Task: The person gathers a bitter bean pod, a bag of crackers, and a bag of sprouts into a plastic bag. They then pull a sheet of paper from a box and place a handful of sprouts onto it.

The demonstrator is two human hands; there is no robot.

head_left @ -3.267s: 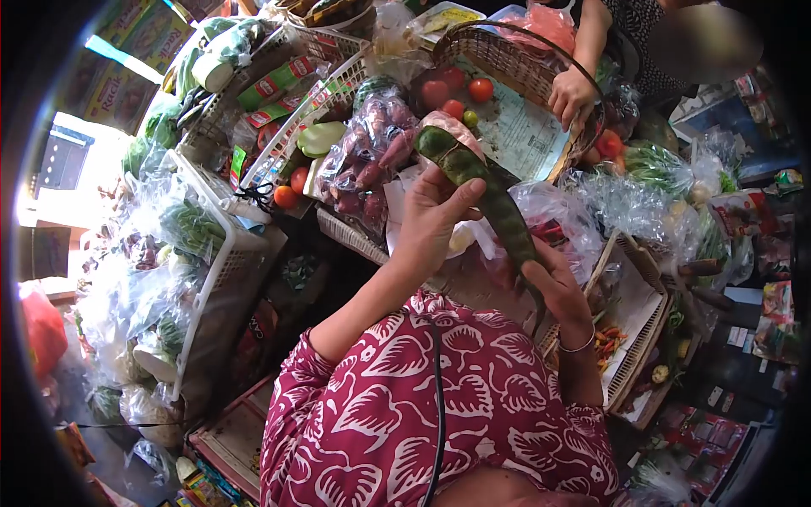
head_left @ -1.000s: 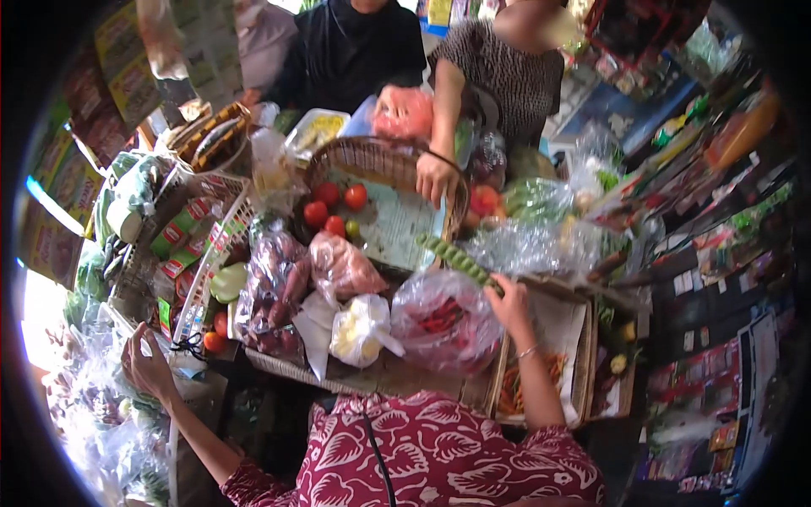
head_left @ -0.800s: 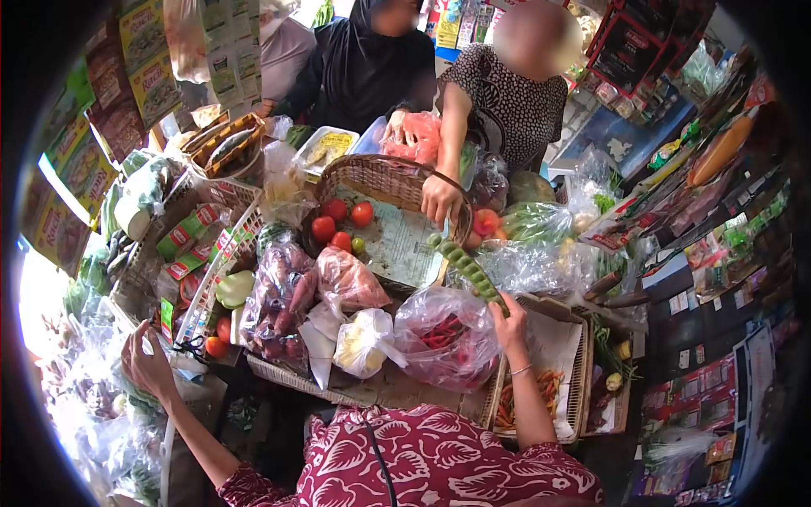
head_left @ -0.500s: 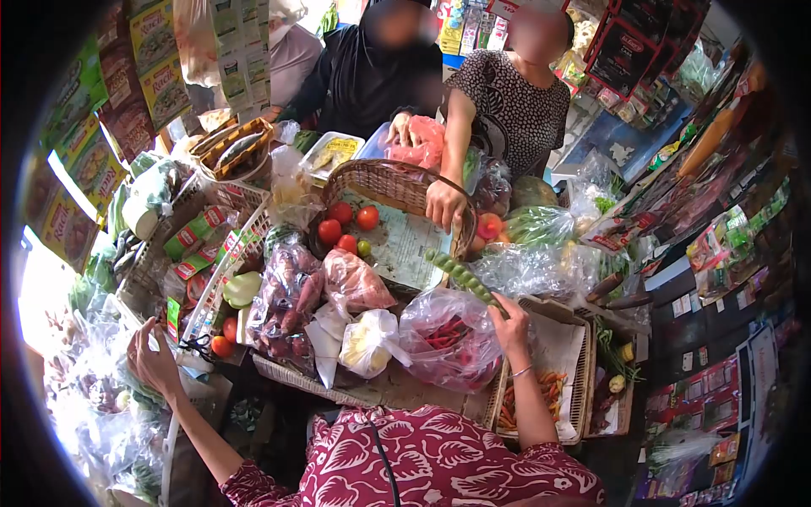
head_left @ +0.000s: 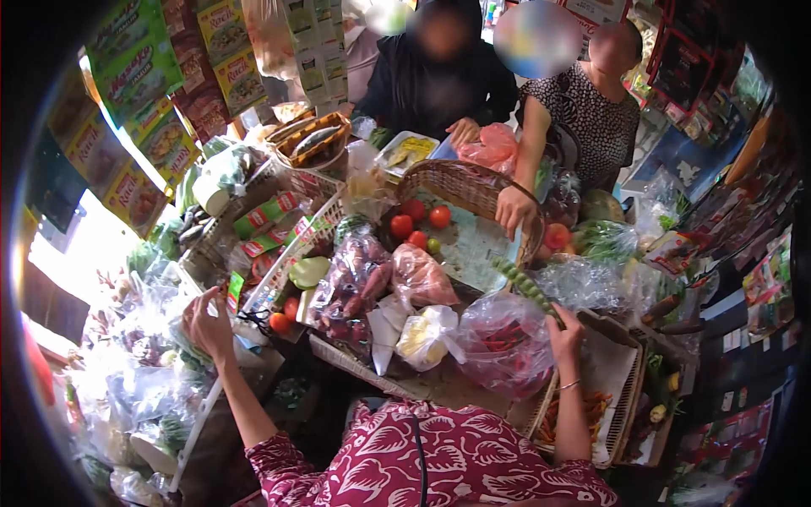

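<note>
My right hand point(head_left: 568, 334) grips the lower end of a long, bumpy green stink bean pod point(head_left: 522, 283). The pod slants up and leftward over a clear bag of red chillies point(head_left: 504, 342). Over on the left, my left hand point(head_left: 209, 325) has its fingers partly bent and the thumb apart. Nothing shows clearly in it. It is beside clear plastic bags of vegetables point(head_left: 156, 372) and a white plastic crate point(head_left: 283, 262).
Another person's hand point(head_left: 515, 209) rests on the rim of a wicker basket point(head_left: 456, 173) holding tomatoes point(head_left: 401, 226). A second person's hand point(head_left: 463, 133) is by a red bag point(head_left: 492, 148). Orange chillies point(head_left: 583, 414) lie in a right-hand basket. Sachets point(head_left: 135, 63) hang left.
My view has swung left, so the scene sits further right. The pod stays in my right hand. One person's hand has shifted from atop the red bag to its left side.
</note>
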